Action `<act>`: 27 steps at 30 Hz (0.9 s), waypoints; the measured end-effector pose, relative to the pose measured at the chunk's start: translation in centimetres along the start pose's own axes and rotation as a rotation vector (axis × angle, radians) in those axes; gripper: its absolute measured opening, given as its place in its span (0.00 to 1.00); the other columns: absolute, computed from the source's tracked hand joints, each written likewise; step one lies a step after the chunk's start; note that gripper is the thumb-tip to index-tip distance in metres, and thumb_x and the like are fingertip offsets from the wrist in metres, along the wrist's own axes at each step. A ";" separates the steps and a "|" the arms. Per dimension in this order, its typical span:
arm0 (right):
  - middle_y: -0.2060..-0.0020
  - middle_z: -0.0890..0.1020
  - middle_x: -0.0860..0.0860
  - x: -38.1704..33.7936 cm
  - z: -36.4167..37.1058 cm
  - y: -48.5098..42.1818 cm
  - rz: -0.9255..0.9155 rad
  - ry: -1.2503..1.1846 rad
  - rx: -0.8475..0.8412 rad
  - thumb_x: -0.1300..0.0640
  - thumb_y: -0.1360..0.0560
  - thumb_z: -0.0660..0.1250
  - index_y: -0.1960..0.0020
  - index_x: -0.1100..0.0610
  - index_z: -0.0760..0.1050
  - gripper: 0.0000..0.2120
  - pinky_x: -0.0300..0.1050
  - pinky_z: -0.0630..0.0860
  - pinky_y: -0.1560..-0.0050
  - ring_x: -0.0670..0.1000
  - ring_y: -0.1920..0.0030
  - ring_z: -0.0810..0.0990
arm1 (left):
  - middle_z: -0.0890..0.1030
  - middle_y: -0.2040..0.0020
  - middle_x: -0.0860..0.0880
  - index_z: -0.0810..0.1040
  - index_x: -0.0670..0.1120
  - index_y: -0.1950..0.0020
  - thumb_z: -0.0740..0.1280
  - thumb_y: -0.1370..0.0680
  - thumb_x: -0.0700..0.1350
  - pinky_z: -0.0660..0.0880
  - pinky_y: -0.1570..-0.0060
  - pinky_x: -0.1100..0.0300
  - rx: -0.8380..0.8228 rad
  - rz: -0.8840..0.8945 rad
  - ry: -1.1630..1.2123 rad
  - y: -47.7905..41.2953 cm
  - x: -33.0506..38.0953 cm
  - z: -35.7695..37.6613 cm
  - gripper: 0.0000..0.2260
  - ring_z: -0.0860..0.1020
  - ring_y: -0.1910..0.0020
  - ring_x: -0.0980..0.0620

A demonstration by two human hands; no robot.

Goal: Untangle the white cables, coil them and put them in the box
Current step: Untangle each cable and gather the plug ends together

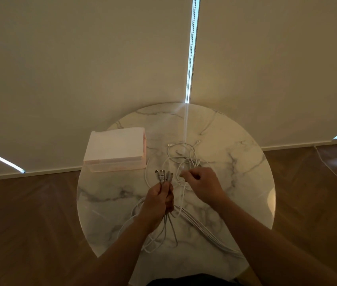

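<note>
Our left hand (160, 200) grips light, limp white cables (204, 227) just below their plugs (162, 174), probably the surest hold; right hand (201, 181) pinches one strand.

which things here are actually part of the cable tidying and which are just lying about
Part of the job:
white cables, tangled
box beside them
left hand, gripping a bundle of plug ends
right hand, pinching one cable

Just there:
marble table under it all
cord on the floor at the right
blinds behind
</note>
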State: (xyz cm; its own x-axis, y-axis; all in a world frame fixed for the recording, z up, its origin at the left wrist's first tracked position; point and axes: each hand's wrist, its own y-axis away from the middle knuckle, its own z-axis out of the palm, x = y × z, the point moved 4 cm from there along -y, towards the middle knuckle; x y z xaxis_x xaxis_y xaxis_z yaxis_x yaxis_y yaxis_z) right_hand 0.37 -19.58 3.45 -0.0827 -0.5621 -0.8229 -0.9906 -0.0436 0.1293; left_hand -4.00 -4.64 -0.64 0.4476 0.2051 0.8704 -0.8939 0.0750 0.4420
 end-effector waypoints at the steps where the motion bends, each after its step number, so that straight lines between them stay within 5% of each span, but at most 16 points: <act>1: 0.77 0.69 0.50 -1.2 -0.1 -0.5 -0.018 -0.027 -0.060 0.48 0.23 0.67 0.66 0.63 0.78 0.21 0.38 0.63 0.71 0.44 0.76 0.64 | 0.64 0.73 0.51 0.70 0.42 0.56 0.53 0.15 0.44 0.60 0.74 0.61 -0.011 -0.008 -0.009 0.1 0.0 0.2 0.13 0.59 0.75 0.55; 6: 0.75 0.78 0.49 -2.7 0.8 -1.6 0.063 -0.093 -0.160 0.54 0.27 0.73 0.68 0.51 0.81 0.10 0.36 0.68 0.72 0.42 0.76 0.70 | 0.63 0.72 0.51 0.71 0.41 0.56 0.52 0.15 0.43 0.58 0.73 0.60 -0.050 -0.005 -0.038 0.5 0.1 0.6 0.13 0.58 0.74 0.54; 11: 0.74 0.78 0.51 -1.9 1.6 -1.8 0.233 -0.108 -0.214 0.59 0.29 0.72 0.70 0.57 0.80 0.11 0.38 0.70 0.72 0.45 0.74 0.73 | 0.64 0.73 0.51 0.71 0.40 0.55 0.53 0.15 0.43 0.61 0.73 0.61 -0.076 0.005 -0.051 0.9 -0.1 0.4 0.13 0.60 0.75 0.55; 17: 0.72 0.79 0.51 -2.5 1.3 -1.9 0.195 -0.117 -0.124 0.60 0.30 0.73 0.70 0.56 0.80 0.10 0.41 0.74 0.67 0.45 0.71 0.76 | 0.66 0.73 0.48 0.73 0.38 0.53 0.53 0.15 0.43 0.68 0.72 0.57 -0.099 0.000 -0.057 0.9 -0.2 0.4 0.14 0.66 0.76 0.50; 21: 0.72 0.78 0.54 -2.5 1.1 -2.2 0.163 -0.134 -0.146 0.59 0.30 0.72 0.67 0.63 0.80 0.09 0.44 0.73 0.66 0.47 0.70 0.74 | 0.64 0.73 0.50 0.70 0.41 0.57 0.53 0.15 0.44 0.59 0.73 0.59 -0.100 -0.036 -0.012 0.7 -0.6 0.1 0.14 0.60 0.76 0.53; 27: 0.67 0.83 0.53 -1.9 1.1 -2.2 0.170 -0.123 -0.176 0.57 0.28 0.73 0.66 0.55 0.82 0.08 0.40 0.75 0.66 0.45 0.67 0.79 | 0.65 0.73 0.49 0.72 0.39 0.54 0.53 0.15 0.43 0.63 0.73 0.59 -0.100 -0.032 -0.020 0.6 -0.2 0.4 0.14 0.62 0.75 0.52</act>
State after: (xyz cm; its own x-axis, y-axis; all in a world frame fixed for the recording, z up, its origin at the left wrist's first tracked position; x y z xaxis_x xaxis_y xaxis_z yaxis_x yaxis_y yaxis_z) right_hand 2.57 -17.50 4.18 -0.2698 -0.4693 -0.8408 -0.9281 -0.1057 0.3569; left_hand -4.61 -5.02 -0.44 0.4755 0.1819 0.8607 -0.8767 0.1782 0.4467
